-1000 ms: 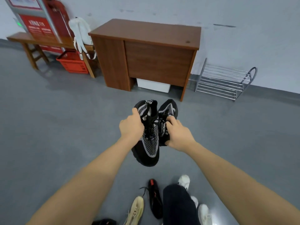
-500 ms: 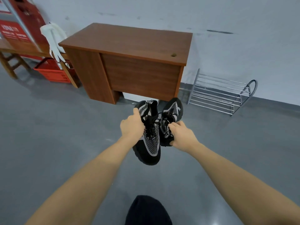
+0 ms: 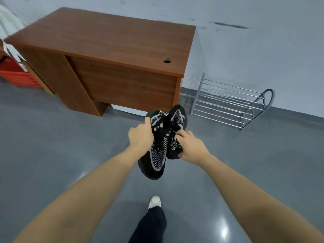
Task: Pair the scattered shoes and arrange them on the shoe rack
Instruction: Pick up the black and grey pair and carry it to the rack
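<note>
I carry a pair of black sneakers with white mesh pattern in front of me, above the grey floor. My left hand (image 3: 140, 137) grips the left black sneaker (image 3: 156, 160), whose toe points down toward me. My right hand (image 3: 191, 148) grips the right black sneaker (image 3: 178, 118), which points up and away. The two shoes touch side by side. A chrome wire shoe rack (image 3: 228, 104) with nothing on its bars stands against the wall, ahead and to the right of the shoes.
A brown wooden desk (image 3: 112, 55) stands ahead on the left, close to the rack. A red crate (image 3: 14, 74) sits at the far left edge. My leg and white shoe (image 3: 154, 201) step forward on the grey floor (image 3: 52, 146).
I have walked forward: desk and rack are nearer and larger. The scattered shoes on the floor near my feet have dropped out of view. Both hands keep hold of the black sneakers.
</note>
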`<action>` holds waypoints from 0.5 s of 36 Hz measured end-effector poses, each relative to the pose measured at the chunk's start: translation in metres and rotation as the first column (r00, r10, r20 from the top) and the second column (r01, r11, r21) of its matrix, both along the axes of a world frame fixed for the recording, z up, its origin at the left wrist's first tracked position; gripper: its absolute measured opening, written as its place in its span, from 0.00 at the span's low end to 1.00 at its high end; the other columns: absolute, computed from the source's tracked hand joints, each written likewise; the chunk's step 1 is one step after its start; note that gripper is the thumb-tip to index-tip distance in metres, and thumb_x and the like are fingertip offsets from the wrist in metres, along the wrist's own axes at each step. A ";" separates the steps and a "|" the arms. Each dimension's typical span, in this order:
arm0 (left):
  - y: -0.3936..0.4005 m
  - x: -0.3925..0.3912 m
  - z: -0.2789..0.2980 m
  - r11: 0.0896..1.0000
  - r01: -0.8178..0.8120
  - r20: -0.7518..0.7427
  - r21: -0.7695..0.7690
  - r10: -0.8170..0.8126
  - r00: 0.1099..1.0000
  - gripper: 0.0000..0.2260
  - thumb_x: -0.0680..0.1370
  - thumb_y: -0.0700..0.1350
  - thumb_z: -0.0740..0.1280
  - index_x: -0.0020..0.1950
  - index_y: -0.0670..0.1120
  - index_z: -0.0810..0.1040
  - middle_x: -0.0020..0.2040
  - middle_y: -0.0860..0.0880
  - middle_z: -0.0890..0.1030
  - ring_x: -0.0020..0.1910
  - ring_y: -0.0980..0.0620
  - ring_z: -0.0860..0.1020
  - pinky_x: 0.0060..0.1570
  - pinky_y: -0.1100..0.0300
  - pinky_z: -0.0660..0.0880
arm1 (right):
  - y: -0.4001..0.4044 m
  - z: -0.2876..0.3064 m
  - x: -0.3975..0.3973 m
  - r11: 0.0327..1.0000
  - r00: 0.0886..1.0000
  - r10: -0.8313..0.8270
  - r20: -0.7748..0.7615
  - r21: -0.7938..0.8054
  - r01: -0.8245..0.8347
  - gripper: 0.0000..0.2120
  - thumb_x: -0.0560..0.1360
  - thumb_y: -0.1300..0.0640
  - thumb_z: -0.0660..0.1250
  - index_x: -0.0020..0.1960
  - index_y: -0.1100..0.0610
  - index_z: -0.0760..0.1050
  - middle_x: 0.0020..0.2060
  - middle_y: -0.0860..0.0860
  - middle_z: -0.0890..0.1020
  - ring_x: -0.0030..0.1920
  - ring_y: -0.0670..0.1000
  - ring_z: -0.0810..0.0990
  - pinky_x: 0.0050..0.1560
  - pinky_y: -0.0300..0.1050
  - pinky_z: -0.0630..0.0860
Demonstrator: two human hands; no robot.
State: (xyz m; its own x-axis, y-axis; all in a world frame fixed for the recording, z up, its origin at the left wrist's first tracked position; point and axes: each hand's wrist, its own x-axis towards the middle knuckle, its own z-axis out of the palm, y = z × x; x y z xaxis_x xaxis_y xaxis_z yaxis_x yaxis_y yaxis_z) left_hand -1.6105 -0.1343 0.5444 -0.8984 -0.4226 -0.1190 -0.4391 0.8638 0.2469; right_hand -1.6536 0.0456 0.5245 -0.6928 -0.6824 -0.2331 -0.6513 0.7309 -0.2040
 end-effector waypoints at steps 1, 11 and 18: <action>0.001 -0.015 -0.004 1.000 0.001 0.002 -0.003 -0.001 1.000 0.12 0.77 0.34 0.56 0.60 0.42 0.65 0.35 0.48 0.72 0.29 0.48 0.68 0.38 0.56 0.63 | 0.001 -0.004 -0.014 1.000 1.000 -0.011 0.003 -0.004 0.011 0.20 0.69 0.60 0.69 0.60 0.57 0.69 0.64 0.49 0.65 0.59 0.53 0.66 0.41 0.50 0.77; 0.048 -0.132 -0.050 1.000 0.023 0.069 0.014 -0.024 0.997 0.09 0.79 0.37 0.57 0.59 0.43 0.65 0.31 0.51 0.68 0.32 0.47 0.70 0.39 0.57 0.63 | 0.055 -0.052 -0.124 0.997 0.991 -0.070 0.110 -0.028 0.073 0.25 0.70 0.64 0.67 0.65 0.56 0.65 0.72 0.53 0.54 0.68 0.57 0.64 0.40 0.49 0.77; 0.102 -0.207 -0.086 0.999 -0.020 0.124 0.030 0.016 0.992 0.08 0.79 0.38 0.57 0.58 0.43 0.65 0.30 0.51 0.69 0.33 0.46 0.71 0.38 0.56 0.64 | 0.111 -0.098 -0.208 0.999 0.980 -0.021 0.197 -0.022 0.026 0.22 0.69 0.68 0.65 0.61 0.56 0.65 0.72 0.53 0.53 0.57 0.62 0.75 0.40 0.50 0.79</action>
